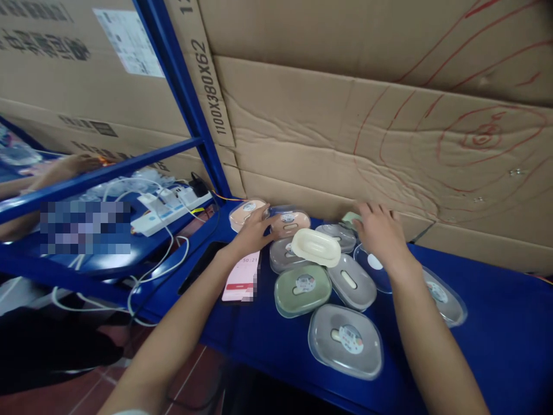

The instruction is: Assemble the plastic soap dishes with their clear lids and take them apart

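Note:
My left hand (256, 233) reaches over two peach soap boxes with clear lids, one peach box (245, 214) at its far side and another peach box (292, 223) by its fingertips. Its fingers are spread. At the cardboard, my right hand (381, 233) has its fingers apart, with a small green piece (351, 219) beside it, partly covered by the hand. Between the hands an uncovered cream oval tray (317, 246) lies tilted on grey lidded boxes. A green soap box (302, 291), a grey box (345, 341) and a dark blue box (375, 271) lie around it.
A lit phone (242, 276) lies left of the boxes on the blue table (268, 334). A power strip (170, 213) with white cables and a blue metal frame (185, 92) stand further left, where another person's hand (73, 170) shows. Cardboard (302, 127) walls the back.

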Tool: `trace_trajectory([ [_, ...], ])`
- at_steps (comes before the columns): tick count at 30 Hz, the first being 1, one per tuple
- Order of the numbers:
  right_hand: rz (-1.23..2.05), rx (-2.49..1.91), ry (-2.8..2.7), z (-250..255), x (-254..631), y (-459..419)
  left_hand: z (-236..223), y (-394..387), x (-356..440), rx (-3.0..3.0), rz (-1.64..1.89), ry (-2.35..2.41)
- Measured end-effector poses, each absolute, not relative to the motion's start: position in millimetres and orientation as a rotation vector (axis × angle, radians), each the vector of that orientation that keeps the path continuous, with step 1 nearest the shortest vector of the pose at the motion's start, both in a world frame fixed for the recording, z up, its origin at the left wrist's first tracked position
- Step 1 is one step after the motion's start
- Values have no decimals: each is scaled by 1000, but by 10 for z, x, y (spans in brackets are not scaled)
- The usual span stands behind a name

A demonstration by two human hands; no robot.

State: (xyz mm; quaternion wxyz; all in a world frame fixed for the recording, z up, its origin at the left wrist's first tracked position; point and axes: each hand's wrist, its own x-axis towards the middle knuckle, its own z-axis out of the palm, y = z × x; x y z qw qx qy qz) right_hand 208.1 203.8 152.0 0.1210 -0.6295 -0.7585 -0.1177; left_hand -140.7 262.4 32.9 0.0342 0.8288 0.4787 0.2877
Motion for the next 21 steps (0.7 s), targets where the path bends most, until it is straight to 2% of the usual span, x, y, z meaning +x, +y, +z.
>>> trace_trajectory([
  [2,-245,-1642,-2323,1445,1956,2010,366,2618,-1440,2574,839,1478],
  [5,176,-1286,-2651,1291,1700,1954,448,2574,-1458,2668,718,1482],
  [7,334,-1266,-2757,1222,1594,1931,486,2544,-1441,2689,693,1514],
  [11,269,-1497,-2658,1269,1673,1914,474,2540,-1374,2628,781,1554],
  [16,-39,-1867,-2539,1424,1860,1863,388,2556,-1280,2504,929,1553],
  [21,81,-1516,-2620,1339,1662,1880,313,2544,-1198,2344,1098,1515],
])
